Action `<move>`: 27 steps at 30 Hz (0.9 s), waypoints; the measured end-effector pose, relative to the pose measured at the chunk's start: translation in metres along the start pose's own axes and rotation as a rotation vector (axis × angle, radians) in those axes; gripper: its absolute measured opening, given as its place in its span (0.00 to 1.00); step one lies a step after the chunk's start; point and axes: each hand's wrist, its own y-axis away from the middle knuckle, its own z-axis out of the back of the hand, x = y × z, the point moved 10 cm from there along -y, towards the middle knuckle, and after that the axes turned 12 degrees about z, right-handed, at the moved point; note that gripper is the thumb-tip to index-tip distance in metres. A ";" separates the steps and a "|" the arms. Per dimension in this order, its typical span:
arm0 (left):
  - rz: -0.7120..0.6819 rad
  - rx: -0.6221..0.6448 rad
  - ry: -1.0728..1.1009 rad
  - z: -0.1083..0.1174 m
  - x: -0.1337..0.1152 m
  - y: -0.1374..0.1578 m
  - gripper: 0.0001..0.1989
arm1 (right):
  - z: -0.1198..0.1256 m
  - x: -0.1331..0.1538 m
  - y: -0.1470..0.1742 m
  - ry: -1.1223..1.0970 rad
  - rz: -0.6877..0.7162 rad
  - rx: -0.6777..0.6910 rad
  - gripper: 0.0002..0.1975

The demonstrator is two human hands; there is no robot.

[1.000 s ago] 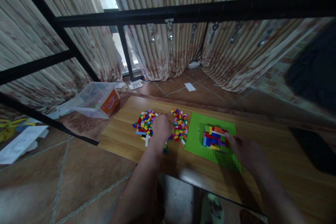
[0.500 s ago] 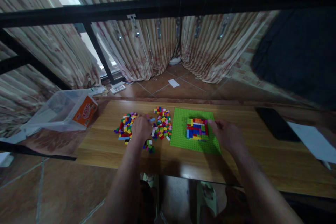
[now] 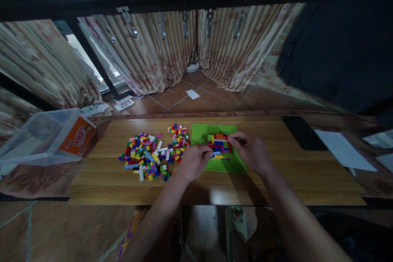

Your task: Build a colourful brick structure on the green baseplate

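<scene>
A green studded baseplate (image 3: 225, 167) lies on the wooden table, bearing a low block of colourful toy building bricks (image 3: 221, 144). My left hand (image 3: 194, 161) is at the block's left front side, thumb and forefinger pinched together. What sits between those fingertips is too small and hidden to make out. My right hand (image 3: 252, 153) reaches in from the right; its closed thumb and forefinger touch the block's far right corner. To the left of the baseplate spreads a pile of loose toy bricks (image 3: 143, 151) in many colours, with a second cluster (image 3: 178, 135) beside it.
A clear plastic bin (image 3: 39, 137) with an orange label stands past the table's left end. On the right of the table lie a black flat device (image 3: 303, 133) and a white paper sheet (image 3: 344, 151). A dark metal rail (image 3: 172, 2) crosses before the curtains.
My left hand has moved right, from the loose brick pile to the block on the baseplate. My right hand stays by the block's right side. The camera view has shifted right.
</scene>
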 end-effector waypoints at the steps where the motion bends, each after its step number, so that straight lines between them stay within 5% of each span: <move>1: -0.007 -0.019 -0.023 -0.001 -0.002 0.000 0.11 | -0.002 -0.001 0.001 -0.009 -0.007 0.016 0.14; 16: 0.030 -0.207 -0.181 -0.004 -0.005 0.000 0.08 | -0.014 -0.002 0.006 0.191 -0.029 0.162 0.13; 27: -0.040 -0.215 -0.088 -0.008 -0.008 -0.004 0.07 | -0.015 -0.007 0.007 0.211 -0.075 0.204 0.14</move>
